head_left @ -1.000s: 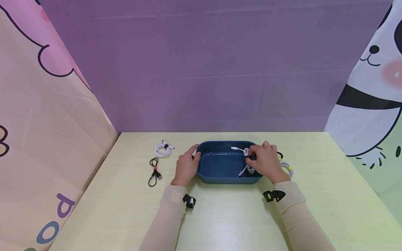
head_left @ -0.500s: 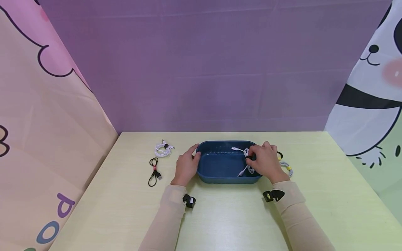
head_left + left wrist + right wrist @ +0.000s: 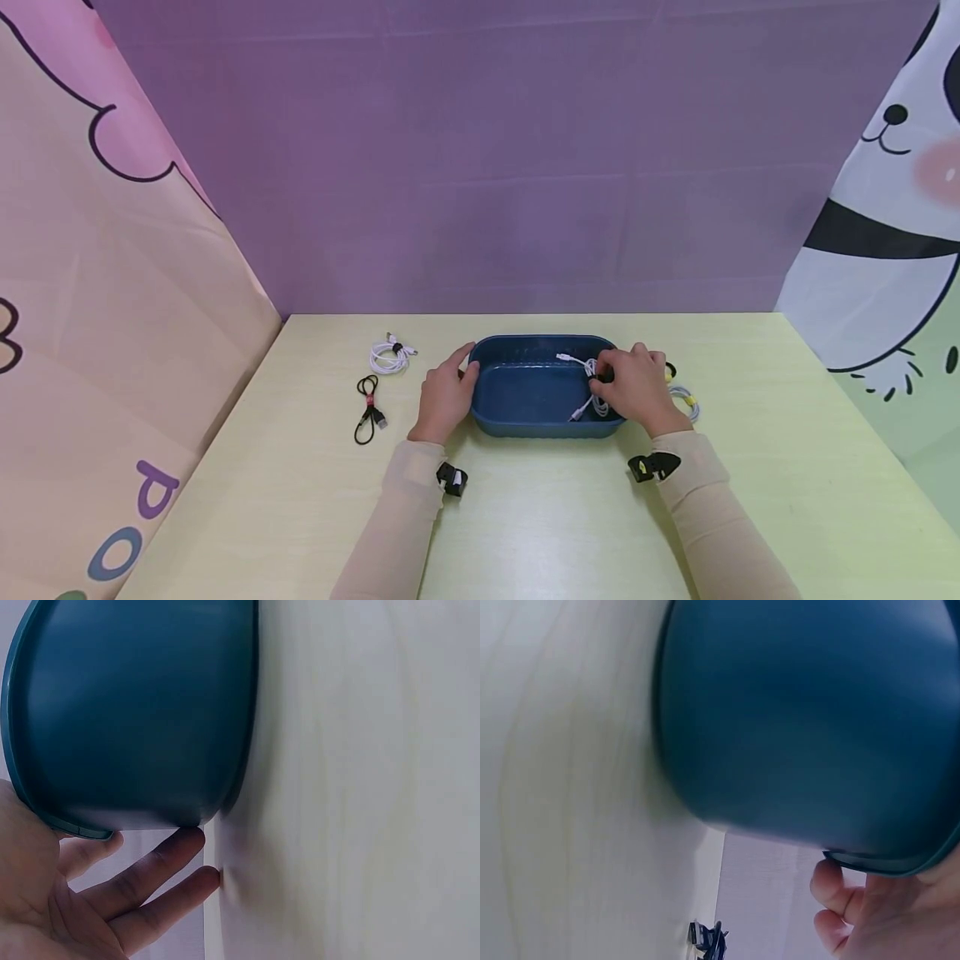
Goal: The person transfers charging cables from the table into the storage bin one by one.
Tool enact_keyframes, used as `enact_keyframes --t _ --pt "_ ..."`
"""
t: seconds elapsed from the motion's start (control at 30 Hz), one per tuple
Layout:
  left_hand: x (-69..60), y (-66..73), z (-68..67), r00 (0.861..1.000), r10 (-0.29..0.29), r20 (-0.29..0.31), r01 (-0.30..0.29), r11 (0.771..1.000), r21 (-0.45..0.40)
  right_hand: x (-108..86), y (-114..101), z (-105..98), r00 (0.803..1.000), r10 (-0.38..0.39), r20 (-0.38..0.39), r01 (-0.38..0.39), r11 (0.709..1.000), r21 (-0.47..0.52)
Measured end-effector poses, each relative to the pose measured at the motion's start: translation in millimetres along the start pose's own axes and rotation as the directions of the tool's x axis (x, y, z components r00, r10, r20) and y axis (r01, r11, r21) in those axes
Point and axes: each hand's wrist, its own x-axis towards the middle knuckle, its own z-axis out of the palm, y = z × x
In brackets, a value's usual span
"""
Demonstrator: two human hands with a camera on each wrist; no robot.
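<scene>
A dark blue rectangular basin (image 3: 528,429) stands on the table. My left hand (image 3: 441,400) holds its left end, thumb at the rim and the other fingers along the outer wall. In the left wrist view, two fingertips reach low beside the basin's end wall (image 3: 142,720). My right hand (image 3: 637,387) reaches over the right end and pinches a bundled white charging cable (image 3: 600,406) inside the basin, near its dark tie. The cable's two plugs point left, toward the basin's middle. In the right wrist view, the basin wall hides the cable and my fingertips.
Left of the basin lie a coiled white cable (image 3: 390,358) with a black tie and a black USB cable (image 3: 369,412) with a red tie. Right of my right hand are a white cable with a yellow tie (image 3: 686,402) and part of a black cable (image 3: 671,371). A purple backdrop (image 3: 525,167) rises behind the table.
Both hands keep their places at the basin. The white cable and my right hand have shifted very slightly to the right.
</scene>
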Motion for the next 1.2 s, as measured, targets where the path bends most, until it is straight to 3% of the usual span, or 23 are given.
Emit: enact_keyframes --t 0.77,1.2 --pt "2.1 -0.8 2.2 1.0 -0.022 0.007 0.022 1.0 0.006 -0.1 -5.5 -2.5 0.998 0.033 0.056 -0.034 0.999 0.019" --pt "1.3 0.2 1.2 1.0 -0.023 0.006 0.023 1.0 0.006 -0.3 -4.1 -0.3 0.999 0.02 0.024 -0.021 1.0 0.016"
